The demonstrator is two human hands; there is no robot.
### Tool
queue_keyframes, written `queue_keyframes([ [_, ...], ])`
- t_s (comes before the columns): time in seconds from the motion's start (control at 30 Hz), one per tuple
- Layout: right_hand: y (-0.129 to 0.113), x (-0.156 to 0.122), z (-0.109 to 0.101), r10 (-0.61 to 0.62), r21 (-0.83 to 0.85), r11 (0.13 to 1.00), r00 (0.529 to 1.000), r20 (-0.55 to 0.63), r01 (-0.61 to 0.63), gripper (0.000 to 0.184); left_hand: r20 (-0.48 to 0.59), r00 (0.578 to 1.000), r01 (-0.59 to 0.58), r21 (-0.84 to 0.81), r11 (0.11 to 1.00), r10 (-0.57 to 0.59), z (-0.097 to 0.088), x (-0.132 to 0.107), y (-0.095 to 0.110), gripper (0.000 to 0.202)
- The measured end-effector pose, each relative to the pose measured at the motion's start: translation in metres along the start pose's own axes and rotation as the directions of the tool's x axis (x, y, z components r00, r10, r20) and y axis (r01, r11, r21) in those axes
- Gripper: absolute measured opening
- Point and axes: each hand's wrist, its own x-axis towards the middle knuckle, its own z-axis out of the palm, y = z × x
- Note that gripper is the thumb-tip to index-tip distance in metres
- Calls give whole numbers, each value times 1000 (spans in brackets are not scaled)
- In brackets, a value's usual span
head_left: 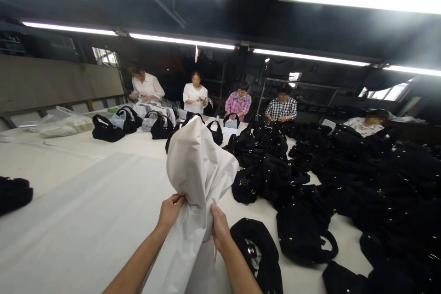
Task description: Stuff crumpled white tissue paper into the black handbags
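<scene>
Both my hands hold a large sheet of white tissue paper [198, 165] bunched up in front of me above the table. My left hand [171, 210] grips its left side with fingers closed. On the right side my right hand [219, 227] pinches the paper, fingers closed too. The paper rises in a crumpled peak and trails down between my forearms. Just right of my right arm lies an open black handbag [257, 250] with white stuffing showing inside.
A wide white table [86, 193] stretches ahead, a flat paper stack on its left. Many black handbags [361, 183] pile up on the right. Several people stand at the far end handling bags. One black bag [14, 193] lies at the left edge.
</scene>
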Motion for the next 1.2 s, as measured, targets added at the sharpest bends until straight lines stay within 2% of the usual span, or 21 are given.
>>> queue_keyframes([
  [0.1, 6, 3, -5, 26, -55, 998, 995, -98, -32, 57, -39, 997, -72, -23, 997, 71, -1, -2, 2, 41],
  [0.17, 10, 3, -8, -13, -139, 990, 966, -260, -24, 68, -85, 992, -96, -32, 995, 93, 1, -3, 0, 41],
  [0.23, 12, -1, -9, -170, -275, 960, 901, -400, 59, 75, -143, 986, -92, -3, 996, 90, 3, -5, -5, 41],
  [0.27, 12, -4, -8, -281, -352, 927, 862, -421, 130, 74, -170, 981, -86, 22, 996, 88, 5, -6, -7, 40],
  [0.33, 10, -11, -3, -467, -473, 835, 818, -337, 281, 63, -205, 975, -73, 75, 995, 87, 8, -9, -12, 39],
  [0.37, 9, -14, 2, -508, -503, 797, 820, -263, 333, 58, -210, 974, -67, 94, 993, 86, 10, -11, -14, 39],
  [0.43, 6, -17, 13, -516, -532, 763, 842, -159, 367, 57, -200, 976, -63, 110, 992, 85, 15, -16, -16, 38],
  [0.47, 4, -16, 19, -517, -544, 754, 843, -146, 368, 60, -190, 978, -69, 105, 992, 88, 17, -19, -16, 38],
  [0.53, 1, -11, 29, -547, -569, 736, 818, -181, 366, 71, -166, 980, -98, 79, 992, 110, 19, -24, -14, 39],
  [0.6, -2, -3, 36, -557, -584, 731, 803, -211, 353, 74, -137, 979, -146, 46, 988, 151, 19, -28, -11, 42],
  [0.7, -5, 11, 40, -516, -582, 743, 836, -183, 331, 54, -101, 974, -207, -35, 978, 203, 11, -31, -5, 43],
  [0.8, -3, 20, 41, -477, -542, 766, 871, -118, 346, 37, -85, 978, -203, -183, 962, 190, -3, -29, 1, 43],
  [0.9, -2, 20, 43, -401, -498, 807, 913, -69, 317, 40, -80, 989, -141, -314, 939, 122, -15, -22, 4, 42],
  [1.0, -3, 13, 45, -334, -496, 814, 942, 22, 301, 45, -84, 996, -34, -365, 931, 4, -18, -14, -1, 44],
  [1.07, -4, 8, 45, -303, -494, 813, 949, 92, 308, 46, -81, 994, 38, -384, 922, -75, -16, -10, -6, 62],
  [1.13, -3, 4, 43, -269, -502, 813, 955, 128, 296, 46, -38, 994, 81, -384, 920, -104, -14, -7, -11, 75],
  [1.2, -1, 4, 38, -240, -508, 818, 963, 125, 270, 47, 42, 996, 83, -357, 930, -72, -14, -4, -15, 61],
])
